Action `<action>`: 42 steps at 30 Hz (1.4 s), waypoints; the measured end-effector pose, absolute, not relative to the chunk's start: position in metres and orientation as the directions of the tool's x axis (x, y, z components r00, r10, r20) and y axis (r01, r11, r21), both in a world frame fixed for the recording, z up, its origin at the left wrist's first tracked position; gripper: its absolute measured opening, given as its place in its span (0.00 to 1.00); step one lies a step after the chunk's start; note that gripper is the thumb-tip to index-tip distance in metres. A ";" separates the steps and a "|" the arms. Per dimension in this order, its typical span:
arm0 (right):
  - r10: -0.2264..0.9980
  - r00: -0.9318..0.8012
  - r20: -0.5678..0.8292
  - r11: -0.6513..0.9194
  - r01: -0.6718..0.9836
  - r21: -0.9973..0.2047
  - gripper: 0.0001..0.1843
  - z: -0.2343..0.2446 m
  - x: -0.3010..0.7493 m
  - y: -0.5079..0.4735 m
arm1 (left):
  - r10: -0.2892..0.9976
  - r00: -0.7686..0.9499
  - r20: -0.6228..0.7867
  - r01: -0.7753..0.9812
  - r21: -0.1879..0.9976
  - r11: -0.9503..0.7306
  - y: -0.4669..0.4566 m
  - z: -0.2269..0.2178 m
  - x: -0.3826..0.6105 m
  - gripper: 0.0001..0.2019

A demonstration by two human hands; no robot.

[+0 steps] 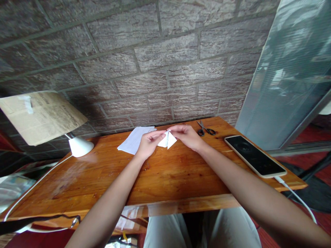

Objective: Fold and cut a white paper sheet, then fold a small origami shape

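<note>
A small piece of folded white paper [169, 140] is held between my two hands above the wooden table, its lower edges flaring out in pointed flaps. My left hand [149, 143] pinches its left side with thumb and fingers. At the paper's top, the fingertips of my right hand [188, 135] are closed on it from the right. Behind my left hand lies a stack of white paper sheets [133, 139], partly covered by that hand. Black-handled scissors [206, 129] rest on the table beyond my right hand, blades slightly apart.
A white lamp [80, 146] with a paper-covered shade [42, 117] stands at the left. On the right, a phone [254, 155] lies plugged into a white cable [297, 197]. The wooden table [181, 175] backs onto a brick wall [178, 55].
</note>
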State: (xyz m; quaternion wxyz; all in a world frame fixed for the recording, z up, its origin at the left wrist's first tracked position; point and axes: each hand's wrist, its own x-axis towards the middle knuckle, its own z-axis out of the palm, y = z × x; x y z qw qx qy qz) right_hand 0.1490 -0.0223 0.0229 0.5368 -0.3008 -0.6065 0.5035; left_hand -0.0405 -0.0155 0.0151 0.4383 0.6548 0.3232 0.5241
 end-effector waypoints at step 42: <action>0.880 -0.303 0.365 0.370 -0.042 -0.928 0.18 0.026 0.151 -0.025 | 0.859 0.185 0.478 0.052 0.868 -0.494 -0.024 0.018 -0.035 0.14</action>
